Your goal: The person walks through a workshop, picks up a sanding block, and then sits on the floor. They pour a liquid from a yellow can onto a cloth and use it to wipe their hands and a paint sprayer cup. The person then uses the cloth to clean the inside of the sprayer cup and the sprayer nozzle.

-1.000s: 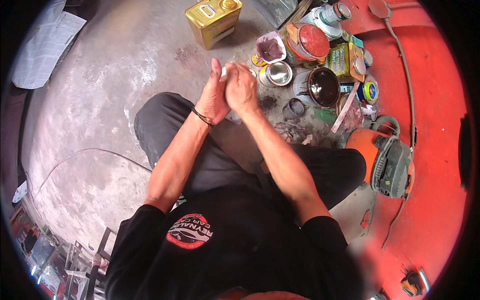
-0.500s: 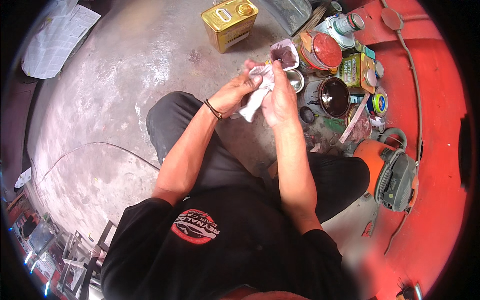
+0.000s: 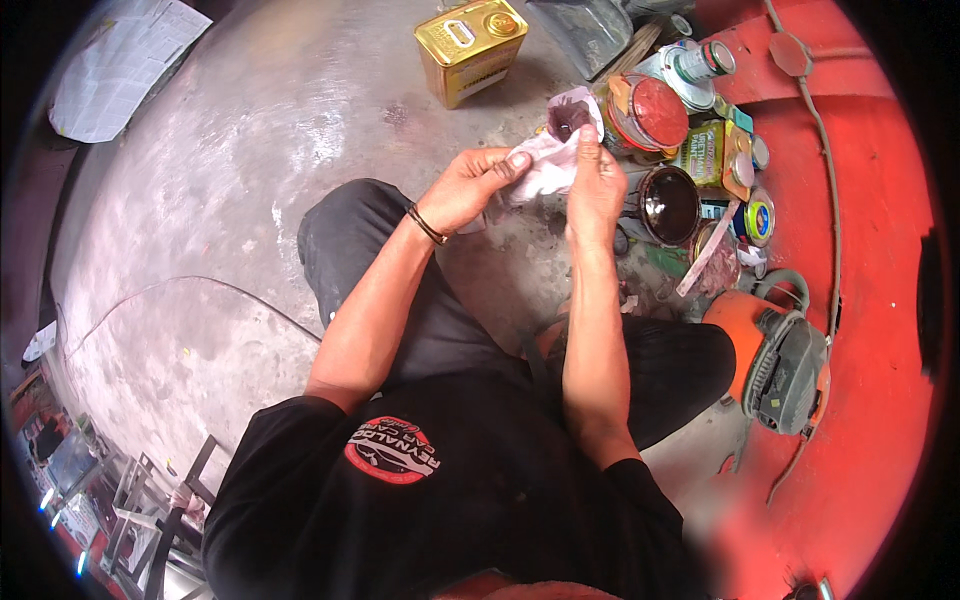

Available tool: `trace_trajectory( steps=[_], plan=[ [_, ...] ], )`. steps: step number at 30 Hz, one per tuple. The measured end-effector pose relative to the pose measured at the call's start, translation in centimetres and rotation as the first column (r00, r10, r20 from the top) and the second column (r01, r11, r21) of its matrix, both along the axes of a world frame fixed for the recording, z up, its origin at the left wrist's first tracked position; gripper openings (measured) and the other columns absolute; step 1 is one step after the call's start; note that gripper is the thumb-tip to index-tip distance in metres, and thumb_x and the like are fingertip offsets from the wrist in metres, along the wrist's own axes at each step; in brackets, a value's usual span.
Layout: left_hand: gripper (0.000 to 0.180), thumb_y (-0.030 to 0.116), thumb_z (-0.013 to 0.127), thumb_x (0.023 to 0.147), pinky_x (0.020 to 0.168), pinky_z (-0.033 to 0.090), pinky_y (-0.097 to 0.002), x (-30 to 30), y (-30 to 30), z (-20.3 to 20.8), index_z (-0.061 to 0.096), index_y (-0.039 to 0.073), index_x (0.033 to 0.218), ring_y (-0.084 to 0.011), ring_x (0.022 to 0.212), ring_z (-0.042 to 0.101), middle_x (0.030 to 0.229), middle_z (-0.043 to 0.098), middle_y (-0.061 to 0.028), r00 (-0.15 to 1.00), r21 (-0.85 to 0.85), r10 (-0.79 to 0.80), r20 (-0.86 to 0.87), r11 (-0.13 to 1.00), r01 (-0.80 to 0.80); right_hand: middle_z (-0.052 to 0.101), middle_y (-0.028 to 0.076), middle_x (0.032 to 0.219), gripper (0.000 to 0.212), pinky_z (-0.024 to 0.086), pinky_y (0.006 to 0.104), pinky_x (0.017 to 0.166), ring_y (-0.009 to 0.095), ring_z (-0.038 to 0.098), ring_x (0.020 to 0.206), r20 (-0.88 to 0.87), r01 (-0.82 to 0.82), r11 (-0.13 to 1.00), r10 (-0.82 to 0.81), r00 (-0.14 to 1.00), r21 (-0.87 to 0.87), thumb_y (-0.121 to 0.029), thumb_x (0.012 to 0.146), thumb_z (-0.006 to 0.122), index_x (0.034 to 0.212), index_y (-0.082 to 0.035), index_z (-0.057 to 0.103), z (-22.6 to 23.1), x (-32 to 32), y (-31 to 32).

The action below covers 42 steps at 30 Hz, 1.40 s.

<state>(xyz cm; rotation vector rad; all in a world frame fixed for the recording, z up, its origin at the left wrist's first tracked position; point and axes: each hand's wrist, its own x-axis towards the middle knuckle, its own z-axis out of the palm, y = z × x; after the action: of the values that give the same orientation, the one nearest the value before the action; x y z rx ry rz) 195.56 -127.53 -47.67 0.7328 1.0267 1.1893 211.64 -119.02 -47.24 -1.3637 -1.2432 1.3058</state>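
A whitish cloth (image 3: 546, 172) stretches between my two hands, above the floor in front of my crossed legs. My left hand (image 3: 468, 188) pinches its left end, thumb on top. At the other end my right hand (image 3: 597, 190) grips it between thumb and fingers; some fingertips are hidden behind the cloth. Just beyond the cloth sits a small pale container with dark brown residue (image 3: 570, 115). Close to my right hand stands an open can of dark liquid (image 3: 668, 204), and behind it a can with a red lid (image 3: 655, 112).
A gold rectangular tin (image 3: 470, 55) stands ahead on the concrete floor, near a grey dustpan (image 3: 590, 35). More paint cans, such as a yellow-green tin (image 3: 708, 155), line the red wall (image 3: 880, 250). An orange and black machine (image 3: 780, 360) sits by my right knee.
My hands have moved apart, my right hand going right. The cloth, bunched up before, is now spread wider between them.
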Motion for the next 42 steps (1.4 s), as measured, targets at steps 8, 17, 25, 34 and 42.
trace_trajectory(
  steps=[8,17,25,34,42],
  plan=[
    [0.017,0.019,0.075,0.099,0.068,0.051,-0.0251,1.4,0.8,-0.9,0.081,0.003,0.100,-0.0062,0.075,0.063,0.086,0.073,0.0026,0.901,0.113,0.368,-0.228,0.930,-0.351,0.067,0.006,0.115,0.055,0.054,0.0370,0.085,0.015,0.064,0.101,-0.238,-0.094,0.936,0.011,0.971,-0.339,-0.056,0.104,0.058,0.122,-0.004,0.064,0.8,-0.6,-1.9],
    [0.033,0.030,0.084,0.089,0.064,0.052,-0.0287,0.5,0.9,-0.8,0.078,-0.001,0.091,-0.0054,0.070,0.059,0.075,0.072,0.0000,0.842,0.031,0.420,-0.339,0.899,-0.436,0.069,0.009,0.129,0.045,0.057,0.0352,0.096,0.020,0.070,0.112,-0.495,-0.210,0.948,0.067,0.867,-0.240,-0.036,0.112,0.048,0.140,-0.002,0.058,1.0,0.0,-1.7],
    [0.025,0.024,0.079,0.084,0.069,0.055,-0.0404,1.2,0.9,-0.9,0.069,0.006,0.097,-0.0212,0.072,0.071,0.076,0.070,-0.0146,0.533,0.181,0.293,-0.793,0.950,-0.253,0.072,0.022,0.102,0.032,0.053,0.0401,0.090,0.033,0.071,0.095,0.304,-0.395,0.919,0.374,0.876,0.009,-0.024,0.107,0.052,0.123,-0.001,0.067,0.3,-3.0,-3.8],
    [0.083,0.028,0.085,0.075,0.079,0.058,-0.0397,0.0,1.1,-1.1,0.046,0.007,0.146,-0.0250,0.085,0.071,0.098,0.071,-0.0137,0.658,0.229,0.334,-0.674,0.942,-0.244,0.074,0.005,0.106,0.035,0.052,0.0285,0.083,0.010,0.063,0.091,-0.054,-0.391,0.921,0.390,0.919,0.006,-0.022,0.108,0.056,0.131,0.002,0.067,-1.7,-1.2,-3.5],
    [0.097,0.069,0.053,0.093,0.118,0.035,-0.0432,-2.2,2.1,0.3,0.030,0.007,0.164,-0.0302,0.142,0.046,0.158,0.044,-0.0172,0.861,0.079,0.016,0.508,0.995,-0.065,0.071,0.010,0.124,0.032,0.057,0.0377,0.097,0.022,0.069,0.114,-0.691,-0.128,0.958,-0.089,0.717,-0.257,-0.023,0.109,0.055,0.133,-0.004,0.064,2.9,0.0,-2.6]
  ],
)
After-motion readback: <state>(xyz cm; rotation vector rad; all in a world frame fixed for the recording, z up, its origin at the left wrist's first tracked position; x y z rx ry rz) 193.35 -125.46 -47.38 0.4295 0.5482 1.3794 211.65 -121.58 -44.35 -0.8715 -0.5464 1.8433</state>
